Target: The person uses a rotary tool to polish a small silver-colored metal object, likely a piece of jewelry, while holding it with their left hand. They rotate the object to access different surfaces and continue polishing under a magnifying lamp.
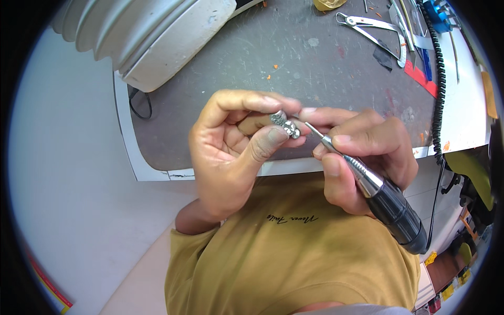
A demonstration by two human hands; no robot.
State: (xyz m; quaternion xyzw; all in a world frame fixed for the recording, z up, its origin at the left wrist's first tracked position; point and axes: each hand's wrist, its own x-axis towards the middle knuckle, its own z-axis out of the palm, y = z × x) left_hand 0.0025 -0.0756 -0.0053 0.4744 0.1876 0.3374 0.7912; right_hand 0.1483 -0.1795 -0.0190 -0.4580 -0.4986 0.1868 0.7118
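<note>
Pinched between the thumb and fingers of my left hand [231, 142] is a small silver metal piece [286, 125] with a bumpy, shiny surface; it looks like jewellery, but its exact kind is too small to tell. My right hand [370, 152] grips a rotary handpiece [375, 184] with a silver nose and black body, much like a pen. Its thin metal tip points up and left, close to the silver piece, and I cannot tell whether they touch. Fingertips of both hands meet just beyond the piece, above the near edge of the bench.
A dark scratched mat [210, 105] covers the white-edged bench. At far left stands a white hood with a ribbed hose [173, 47]. Metal dividers [375, 26], a red strip [420, 79], hand tools and a black coiled cord [440, 79] lie at far right.
</note>
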